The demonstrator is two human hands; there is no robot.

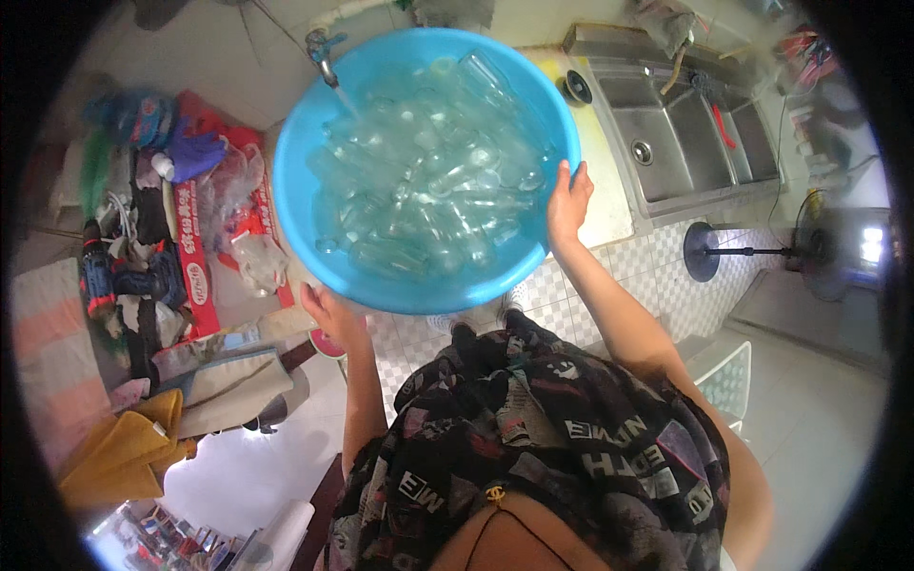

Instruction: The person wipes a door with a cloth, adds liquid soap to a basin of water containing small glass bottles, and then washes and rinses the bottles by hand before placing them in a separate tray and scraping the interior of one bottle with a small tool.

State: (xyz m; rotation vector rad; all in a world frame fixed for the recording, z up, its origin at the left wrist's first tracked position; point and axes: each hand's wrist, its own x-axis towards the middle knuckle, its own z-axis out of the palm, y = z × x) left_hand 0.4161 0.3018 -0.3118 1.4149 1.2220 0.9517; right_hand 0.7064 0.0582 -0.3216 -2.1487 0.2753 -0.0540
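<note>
A large blue plastic basin (pixel 300 250) stands before me, filled with water and many clear glass bottles (pixel 457 228) lying at all angles. Most of the bottles are under the water. My left hand (pixel 332 314) is at the basin's lower left rim, its fingers partly hidden below the edge. On the right side, my right hand (pixel 570 203) grips the rim, fingers pointing up along the outside. Over the basin's upper left edge, a metal tap (pixel 325 61) sends a stream of water into it.
A two-bowl stainless steel sink (pixel 671 143) lies to the right, with a black round object (pixel 575 88) beside it. At left, a red cardboard box (pixel 196 271) holds plastic bags, near a cordless drill (pixel 153 278). A standing fan (pixel 821 250) is at far right.
</note>
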